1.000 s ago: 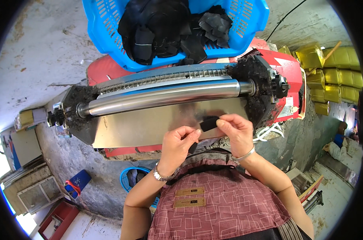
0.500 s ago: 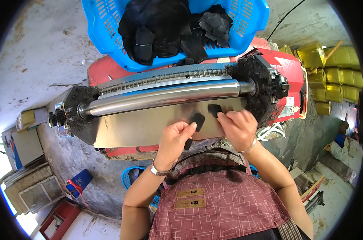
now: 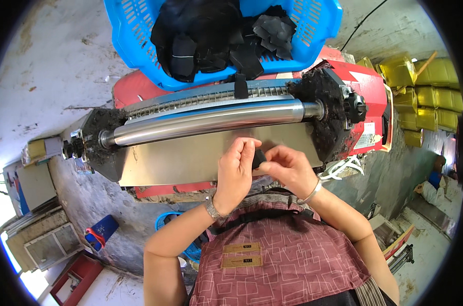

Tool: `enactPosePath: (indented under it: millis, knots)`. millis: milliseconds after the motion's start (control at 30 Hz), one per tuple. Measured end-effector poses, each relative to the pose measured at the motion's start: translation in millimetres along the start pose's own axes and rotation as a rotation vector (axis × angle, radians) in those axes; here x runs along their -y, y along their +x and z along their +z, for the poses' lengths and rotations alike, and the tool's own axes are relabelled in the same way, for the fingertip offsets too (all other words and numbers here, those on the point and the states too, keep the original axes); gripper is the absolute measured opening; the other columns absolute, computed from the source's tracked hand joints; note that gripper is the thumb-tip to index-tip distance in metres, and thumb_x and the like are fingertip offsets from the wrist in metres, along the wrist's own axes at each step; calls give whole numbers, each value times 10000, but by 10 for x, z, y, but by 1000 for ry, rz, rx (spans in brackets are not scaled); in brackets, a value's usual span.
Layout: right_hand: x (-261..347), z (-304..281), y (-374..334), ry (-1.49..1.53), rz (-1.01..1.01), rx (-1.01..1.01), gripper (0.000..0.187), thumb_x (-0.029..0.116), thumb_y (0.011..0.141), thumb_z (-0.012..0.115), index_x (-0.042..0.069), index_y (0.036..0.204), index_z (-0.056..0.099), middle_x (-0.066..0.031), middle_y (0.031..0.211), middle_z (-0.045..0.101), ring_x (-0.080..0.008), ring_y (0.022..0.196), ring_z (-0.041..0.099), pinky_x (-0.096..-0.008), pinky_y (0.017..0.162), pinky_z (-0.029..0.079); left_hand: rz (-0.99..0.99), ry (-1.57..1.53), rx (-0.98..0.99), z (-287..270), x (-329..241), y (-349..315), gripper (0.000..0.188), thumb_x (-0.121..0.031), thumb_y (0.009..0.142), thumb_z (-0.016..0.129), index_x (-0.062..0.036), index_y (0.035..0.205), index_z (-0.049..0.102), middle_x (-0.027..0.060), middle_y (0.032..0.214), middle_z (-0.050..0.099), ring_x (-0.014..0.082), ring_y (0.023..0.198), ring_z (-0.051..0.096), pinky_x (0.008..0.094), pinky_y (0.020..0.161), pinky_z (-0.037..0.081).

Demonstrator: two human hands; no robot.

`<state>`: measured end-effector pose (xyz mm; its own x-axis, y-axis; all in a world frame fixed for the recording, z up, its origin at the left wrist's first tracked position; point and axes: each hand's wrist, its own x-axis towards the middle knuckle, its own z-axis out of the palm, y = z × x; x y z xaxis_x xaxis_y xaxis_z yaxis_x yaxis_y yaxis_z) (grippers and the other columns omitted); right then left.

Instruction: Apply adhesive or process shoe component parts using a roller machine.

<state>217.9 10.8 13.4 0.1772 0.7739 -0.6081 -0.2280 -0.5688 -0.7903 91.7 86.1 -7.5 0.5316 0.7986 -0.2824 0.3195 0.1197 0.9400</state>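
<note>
My left hand holds small flat black pieces of sheet material between thumb and fingers, over the smooth metal plate of a roller machine. My right hand pinches at the right edge of these pieces. How many pieces there are is hidden by the fingers. Just beyond the plate runs the shiny metal roller. On the ridged bar behind it lies another black strip, apart from both hands.
A blue plastic basket of black sheet scraps stands behind the machine. Dirty black end housings flank the roller. Yellow wrapped bundles are stacked at the right. A blue basket sits low by my left arm.
The black piece that was in my right hand has left it; a strip now lies on the ridged bar. My right hand has come back to the pieces in my left.
</note>
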Motion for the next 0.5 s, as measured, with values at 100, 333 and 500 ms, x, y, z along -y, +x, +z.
enactPosePath:
  millis: [100, 333, 500]
  knots:
    - [-42, 17, 8, 41, 19, 55, 124, 120, 812, 588, -2, 828, 578, 14, 664, 549, -32, 561, 476, -170, 485, 387, -215, -297, 66, -50, -20, -102, 247, -256, 917, 418, -47, 963, 542, 7, 703, 534, 30, 541, 448, 163, 482, 359]
    - [-202, -238, -11, 64, 144, -115, 155, 103, 788, 590, -11, 893, 598, -30, 685, 575, -96, 546, 539, -216, 454, 433, -269, -287, 49, -433, 379, -666, 140, -102, 844, 535, -28, 962, 551, 32, 782, 585, 63, 606, 510, 187, 538, 413]
    - [-236, -183, 27, -1324, -1022, -475, 169, 80, 681, 609, 7, 832, 590, -31, 681, 508, -129, 549, 507, -241, 469, 413, -236, 393, 59, -470, 1274, -960, 211, -111, 751, 622, -21, 934, 568, 106, 813, 609, 240, 642, 590, 288, 587, 469]
